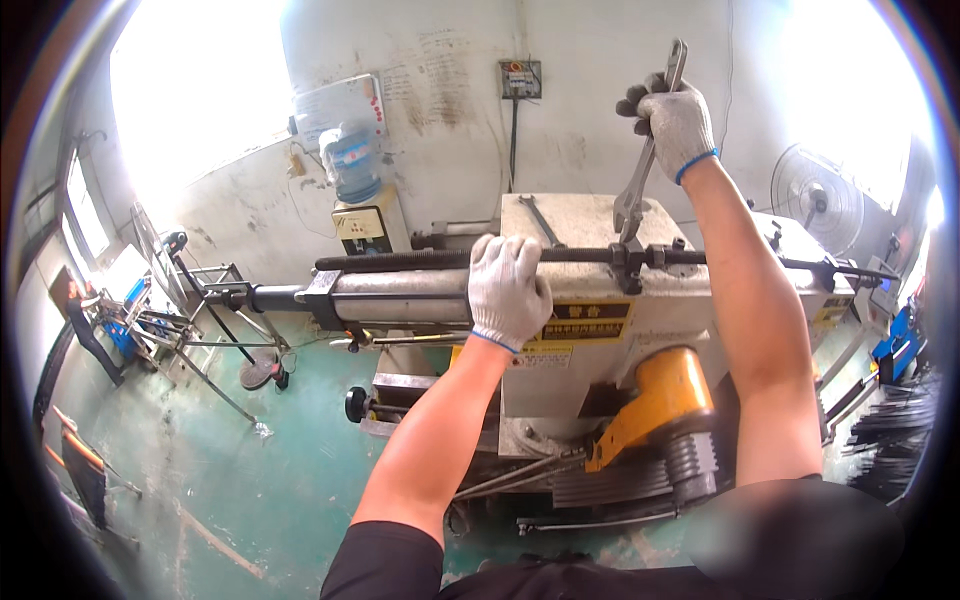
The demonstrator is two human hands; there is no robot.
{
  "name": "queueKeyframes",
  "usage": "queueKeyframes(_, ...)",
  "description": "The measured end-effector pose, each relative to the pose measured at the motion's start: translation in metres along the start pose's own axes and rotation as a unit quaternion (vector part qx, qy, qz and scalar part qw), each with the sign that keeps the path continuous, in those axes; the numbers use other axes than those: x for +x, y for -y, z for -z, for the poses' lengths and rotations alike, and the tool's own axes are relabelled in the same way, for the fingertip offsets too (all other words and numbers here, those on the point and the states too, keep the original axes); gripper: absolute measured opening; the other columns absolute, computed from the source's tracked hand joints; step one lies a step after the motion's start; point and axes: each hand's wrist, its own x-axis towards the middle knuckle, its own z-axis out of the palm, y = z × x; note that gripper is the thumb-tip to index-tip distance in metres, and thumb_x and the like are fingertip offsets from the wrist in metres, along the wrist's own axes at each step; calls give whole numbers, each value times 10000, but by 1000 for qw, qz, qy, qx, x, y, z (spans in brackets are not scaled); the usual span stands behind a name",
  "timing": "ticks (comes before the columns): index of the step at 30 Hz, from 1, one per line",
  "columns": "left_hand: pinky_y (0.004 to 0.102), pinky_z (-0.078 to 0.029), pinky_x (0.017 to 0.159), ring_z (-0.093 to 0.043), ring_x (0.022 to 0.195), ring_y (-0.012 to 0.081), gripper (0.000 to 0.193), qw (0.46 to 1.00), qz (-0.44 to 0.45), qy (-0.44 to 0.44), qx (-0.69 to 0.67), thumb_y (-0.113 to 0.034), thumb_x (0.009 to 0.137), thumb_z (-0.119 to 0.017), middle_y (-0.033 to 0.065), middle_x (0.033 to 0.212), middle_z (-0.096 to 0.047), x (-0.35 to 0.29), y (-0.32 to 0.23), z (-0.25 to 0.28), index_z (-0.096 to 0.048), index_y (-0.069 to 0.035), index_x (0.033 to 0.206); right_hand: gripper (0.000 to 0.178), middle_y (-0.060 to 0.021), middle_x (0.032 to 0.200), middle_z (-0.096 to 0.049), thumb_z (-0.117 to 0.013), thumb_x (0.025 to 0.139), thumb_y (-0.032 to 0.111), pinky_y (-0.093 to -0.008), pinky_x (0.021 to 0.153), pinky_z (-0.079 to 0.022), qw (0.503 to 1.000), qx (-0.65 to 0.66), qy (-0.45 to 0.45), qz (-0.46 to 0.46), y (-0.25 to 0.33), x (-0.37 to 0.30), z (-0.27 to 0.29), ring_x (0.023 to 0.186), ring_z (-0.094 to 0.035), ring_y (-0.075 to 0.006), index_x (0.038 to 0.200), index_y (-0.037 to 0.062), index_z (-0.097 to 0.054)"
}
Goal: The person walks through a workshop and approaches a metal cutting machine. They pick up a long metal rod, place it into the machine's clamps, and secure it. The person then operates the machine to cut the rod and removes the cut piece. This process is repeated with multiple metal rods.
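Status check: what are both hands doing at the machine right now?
Left hand gripping threaded rod. Right hand holding adjustable wrench, jaw down on the rod's nut. Nothing blocking.

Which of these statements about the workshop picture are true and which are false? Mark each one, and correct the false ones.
1. The right hand grips the handle of an adjustable wrench. True.
2. The left hand holds a hammer. False: it rests on the threaded rod along the top of the machine.
3. Both hands wear knitted work gloves. True.
4. The wrench's head is down at a fitting on the rod. True.
5. A second spanner lies on the green floor. False: it lies on top of the machine.
6. The water bottle stands to the right of the machine. False: it stands on a dispenser behind it, to the left.
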Motion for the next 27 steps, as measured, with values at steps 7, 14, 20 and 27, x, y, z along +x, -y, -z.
queueKeyframes(7,509,-416,1022,-589,1008,347,440,1000,11,8,5,-17,650,-622,137,1030,-624,-5,1,-5,-594,-42,1089,120,-160,833,-687,-509,834,-51,-381,736,-546,912,-307,248,112,-64,-7,-37,753,-669,-288,842,15,-609)
queueKeyframes(14,512,-412,1041,-589,1028,355,446,1000,11,20,0,-14,652,-621,145,1063,-620,-6,0,-2,-594,-39,1097,390,-219,1128,-716,-668,820,88,-417,920,-546,678,-579,446,80,-109,-39,-51,1049,-677,-391,1208,49,-676)
queueKeyframes(20,512,-410,1048,-590,1036,355,439,1000,9,1,-5,-10,653,-617,147,1069,-620,-4,-4,-7,-594,-41,1090,415,-196,1072,-729,-704,782,292,-385,902,-543,770,-493,404,20,-83,-40,-9,986,-693,-337,1100,27,-701)
queueKeyframes(27,501,-413,1054,-594,1037,345,420,1000,7,-10,4,-9,667,-605,143,1075,-633,-6,1,-5,-600,-46,1085,430,-157,1041,-715,-778,735,322,-381,915,-528,758,-533,367,83,-54,-92,43,1018,-673,-285,1060,47,-719)
